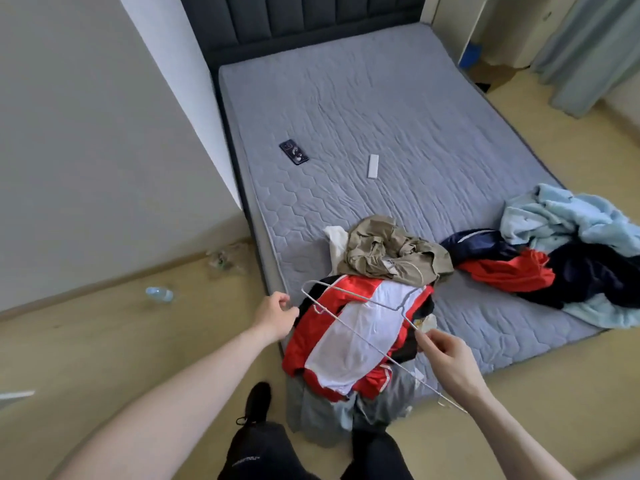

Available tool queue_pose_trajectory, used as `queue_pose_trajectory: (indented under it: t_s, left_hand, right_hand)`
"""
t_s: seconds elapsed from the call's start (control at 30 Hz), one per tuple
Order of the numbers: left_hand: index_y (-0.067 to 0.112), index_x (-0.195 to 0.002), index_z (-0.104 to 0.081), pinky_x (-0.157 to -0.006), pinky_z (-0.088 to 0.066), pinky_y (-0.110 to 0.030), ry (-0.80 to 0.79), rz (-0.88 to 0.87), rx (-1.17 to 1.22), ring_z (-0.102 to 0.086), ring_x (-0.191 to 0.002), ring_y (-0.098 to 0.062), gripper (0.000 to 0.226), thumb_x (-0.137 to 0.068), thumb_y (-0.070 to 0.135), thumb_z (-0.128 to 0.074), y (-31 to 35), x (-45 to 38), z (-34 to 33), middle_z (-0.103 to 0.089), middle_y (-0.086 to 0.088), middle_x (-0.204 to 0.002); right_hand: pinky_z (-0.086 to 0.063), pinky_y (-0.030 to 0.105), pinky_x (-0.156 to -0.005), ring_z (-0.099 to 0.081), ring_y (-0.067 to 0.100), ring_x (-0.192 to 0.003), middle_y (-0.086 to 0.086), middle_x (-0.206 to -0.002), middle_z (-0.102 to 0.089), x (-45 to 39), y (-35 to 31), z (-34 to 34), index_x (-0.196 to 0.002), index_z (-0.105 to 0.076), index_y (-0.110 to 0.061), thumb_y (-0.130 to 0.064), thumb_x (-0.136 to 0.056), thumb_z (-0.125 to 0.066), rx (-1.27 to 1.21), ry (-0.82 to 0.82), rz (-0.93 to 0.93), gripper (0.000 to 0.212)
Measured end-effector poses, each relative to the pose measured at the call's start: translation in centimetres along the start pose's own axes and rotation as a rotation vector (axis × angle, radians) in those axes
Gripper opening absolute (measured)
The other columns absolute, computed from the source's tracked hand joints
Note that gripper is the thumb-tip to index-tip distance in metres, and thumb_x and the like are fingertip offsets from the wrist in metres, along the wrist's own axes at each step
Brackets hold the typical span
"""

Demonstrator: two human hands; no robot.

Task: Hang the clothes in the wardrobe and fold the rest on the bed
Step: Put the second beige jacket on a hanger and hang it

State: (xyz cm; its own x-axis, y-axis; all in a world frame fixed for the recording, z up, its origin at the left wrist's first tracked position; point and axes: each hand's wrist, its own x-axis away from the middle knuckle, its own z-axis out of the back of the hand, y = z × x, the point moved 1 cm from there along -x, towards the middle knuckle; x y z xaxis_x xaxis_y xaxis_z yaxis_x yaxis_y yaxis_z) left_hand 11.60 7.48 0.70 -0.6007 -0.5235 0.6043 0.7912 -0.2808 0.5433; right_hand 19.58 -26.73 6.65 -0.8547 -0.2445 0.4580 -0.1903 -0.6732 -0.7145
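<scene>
My right hand (446, 355) pinches a white wire hanger (363, 336) near its neck and holds it over a red and white jersey (349, 344) on the bed's near corner. My left hand (277, 313) hovers with loosely curled fingers just left of the hanger's left corner, a small gap between them. A khaki garment (388, 252) and a white one (336, 240) lie behind the jersey. Grey cloth (318, 414) hangs off the mattress edge below it. A second heap of light blue, navy and red clothes (571, 258) lies at the bed's right edge.
On the grey mattress (363, 98) lie a dark phone (293, 152) and a white remote (373, 166). A plastic bottle (159, 294) and crumpled wrap (227, 259) lie on the floor by the left wall. A white open unit (485, 32) and curtain (588, 50) stand far right.
</scene>
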Motion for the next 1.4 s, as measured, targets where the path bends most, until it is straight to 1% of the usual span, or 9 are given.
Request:
queue_pose_trajectory:
  t_s: [0.13, 0.3, 0.63, 0.7, 0.8, 0.9, 1.0, 1.23, 1.4]
  left_hand:
    - [0.019, -0.135, -0.058, -0.105, -0.044, -0.031, -0.153, 0.029, -0.266, -0.055, -0.126, -0.024, 0.049, -0.088, 0.032, -0.066, 3.5, -2.5, -6.7, -0.048, -0.005, -0.143]
    - [0.025, -0.131, -0.062, -0.11, -0.041, -0.031, -0.167, -0.101, -0.358, -0.053, -0.13, -0.021, 0.043, -0.088, 0.03, -0.065, 9.6, -9.6, -14.8, -0.041, 0.002, -0.149]
    - [0.023, -0.133, -0.065, -0.12, -0.031, -0.042, -0.324, -0.227, -0.782, -0.013, -0.154, -0.03, 0.046, -0.089, 0.015, -0.054, 14.2, -22.5, -30.9, 0.002, 0.007, -0.172]
    - [0.015, -0.134, -0.064, -0.121, -0.028, -0.045, -0.335, -0.243, -0.846, -0.01, -0.155, -0.03, 0.047, -0.088, 0.011, -0.052, 14.2, -23.5, -32.7, 0.0, 0.006, -0.172]
    - [0.009, -0.14, -0.055, -0.122, -0.024, -0.051, -0.309, -0.274, -0.89, -0.024, -0.149, -0.029, 0.055, -0.086, 0.009, -0.05, 14.1, -24.2, -33.0, -0.026, 0.0, -0.164]
    - [0.01, -0.137, -0.055, -0.123, -0.021, -0.048, -0.219, -0.32, -0.751, -0.041, -0.141, -0.028, 0.049, -0.088, 0.011, -0.051, 14.6, -23.9, -30.9, -0.048, -0.004, -0.149]
    - [0.013, -0.136, -0.061, -0.124, -0.019, -0.045, -0.154, -0.336, -0.478, -0.044, -0.141, -0.022, 0.041, -0.097, 0.013, -0.05, 14.7, -21.6, -26.8, -0.051, 0.0, -0.15]
    - [0.002, -0.128, -0.067, -0.113, -0.042, -0.027, -0.139, -0.414, 0.012, -0.059, -0.126, -0.016, 0.034, -0.102, -0.003, -0.046, 12.2, -9.7, -15.9, -0.057, -0.002, -0.142]
    - [0.013, -0.129, -0.067, -0.102, -0.048, -0.019, -0.217, -0.425, 0.242, -0.066, -0.118, -0.009, 0.037, -0.105, -0.001, -0.043, 8.7, 0.6, -9.8, -0.054, 0.009, -0.144]
  right_hand:
    - [-0.028, 0.034, -0.058, -0.03, 0.006, -0.052, -0.009, -0.055, -0.032, -5.6, 3.6, 4.2, -0.066, -0.037, -0.01, -0.045, -0.1, -0.061, 0.015, -0.002, 0.019, 0.054]
    - [-0.031, 0.035, -0.056, -0.031, 0.009, -0.052, -0.009, -0.053, -0.032, -13.0, 8.1, 7.0, -0.06, -0.031, -0.021, -0.04, -0.1, -0.061, 0.025, 0.069, -0.033, 0.053]
    - [-0.028, 0.036, -0.056, -0.029, 0.006, -0.048, -0.011, -0.051, -0.032, -21.6, 17.5, 5.5, -0.056, -0.033, -0.026, -0.04, -0.1, -0.062, -0.068, 0.147, -0.074, 0.055]
    - [-0.03, 0.035, -0.055, -0.03, 0.006, -0.047, -0.011, -0.05, -0.033, -22.1, 18.8, 5.0, -0.054, -0.037, -0.026, -0.041, -0.099, -0.063, -0.083, 0.143, -0.083, 0.054]
    - [-0.032, 0.033, -0.055, -0.031, 0.006, -0.045, -0.01, -0.049, -0.035, -21.8, 19.5, 4.5, -0.057, -0.045, -0.025, -0.043, -0.098, -0.062, -0.094, 0.114, -0.085, 0.048]
    - [-0.031, 0.032, -0.056, -0.031, 0.006, -0.045, -0.009, -0.048, -0.035, -20.9, 19.2, 4.7, -0.057, -0.049, -0.026, -0.039, -0.098, -0.063, -0.104, 0.104, -0.088, 0.046]
    - [-0.029, 0.026, -0.049, -0.03, 0.006, -0.044, -0.008, -0.048, -0.034, -19.6, 18.1, 5.2, -0.059, -0.051, -0.023, -0.034, -0.098, -0.065, -0.133, 0.11, -0.087, 0.043]
    - [-0.032, 0.033, -0.061, -0.034, 0.005, -0.047, -0.007, -0.055, -0.039, -15.8, 13.8, 4.3, -0.068, -0.047, -0.012, -0.05, -0.098, -0.061, -0.194, 0.031, -0.128, 0.05]
    - [-0.039, 0.03, -0.06, -0.048, -0.001, -0.045, 0.0, -0.09, -0.078, -13.2, 7.3, 1.0, -0.088, -0.058, -0.007, -0.071, -0.093, -0.054, -0.235, -0.095, -0.295, 0.064]
